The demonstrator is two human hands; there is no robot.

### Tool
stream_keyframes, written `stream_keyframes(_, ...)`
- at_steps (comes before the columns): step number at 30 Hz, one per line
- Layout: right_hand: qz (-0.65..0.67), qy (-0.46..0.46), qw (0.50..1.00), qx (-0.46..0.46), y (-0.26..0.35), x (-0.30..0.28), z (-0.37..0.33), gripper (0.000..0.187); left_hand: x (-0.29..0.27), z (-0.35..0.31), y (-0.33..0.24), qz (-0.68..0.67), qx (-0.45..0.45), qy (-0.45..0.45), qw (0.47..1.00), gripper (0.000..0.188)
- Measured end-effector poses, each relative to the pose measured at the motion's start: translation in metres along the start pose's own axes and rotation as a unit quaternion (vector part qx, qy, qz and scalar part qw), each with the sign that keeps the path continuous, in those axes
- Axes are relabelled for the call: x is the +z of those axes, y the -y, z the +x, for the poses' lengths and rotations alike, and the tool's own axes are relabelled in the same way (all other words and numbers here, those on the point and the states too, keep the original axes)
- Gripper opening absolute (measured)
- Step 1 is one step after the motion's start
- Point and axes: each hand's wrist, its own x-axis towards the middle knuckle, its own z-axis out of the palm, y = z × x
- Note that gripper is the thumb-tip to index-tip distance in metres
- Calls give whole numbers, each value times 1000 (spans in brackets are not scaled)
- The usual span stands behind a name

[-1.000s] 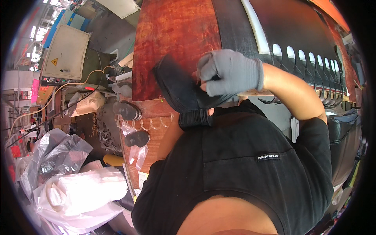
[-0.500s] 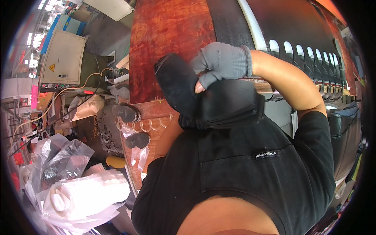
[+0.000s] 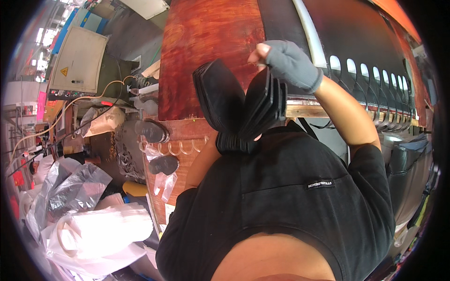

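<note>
A thick stack of black, flat, insole-shaped pieces [image 3: 218, 96] is held in front of my chest, bent and fanned into a V with many thin edges showing. My left hand [image 3: 257, 137] grips it from below; the stack hides nearly all of that hand, leaving a fingertip in sight. My right hand [image 3: 287, 63], in a grey glove with bare fingertips, is raised at the top of the stack's right half. Its fingers are curled with thumb and fingertips close together, and I cannot make out anything between them. The glove meets or overlaps the stack's upper edge.
A reddish-brown board [image 3: 206, 37] lies ahead, beside a dark surface with a white strip [image 3: 309, 33]. Black loops [image 3: 365, 89] line the right edge. At left are dark sole-shaped pieces [image 3: 164, 165], a coiled hose [image 3: 180, 149], an electrical cabinet [image 3: 77, 58] and plastic-wrapped white bundles [image 3: 108, 229].
My right hand has moved up and right, off the middle of the stack. The stack's right half now stands more upright, its pieces fanned apart. The view has shifted slightly.
</note>
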Motion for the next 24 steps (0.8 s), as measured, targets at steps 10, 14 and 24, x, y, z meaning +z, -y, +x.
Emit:
stream_keyframes(10, 77, -16, 996, 46, -17, 28, -50, 31, -4, -8, 3, -58, 100, 80, 990, 81)
stream_keyframes(14, 126, 44, 991, 7, -13, 50, -59, 40, 12, -21, 8, -13, 174, 3, 985, 89)
stream_keyframes(24, 181, 149, 951, 200, -81, 181, -29, 77, 59, -87, 58, 254, 474, -610, 582, 51)
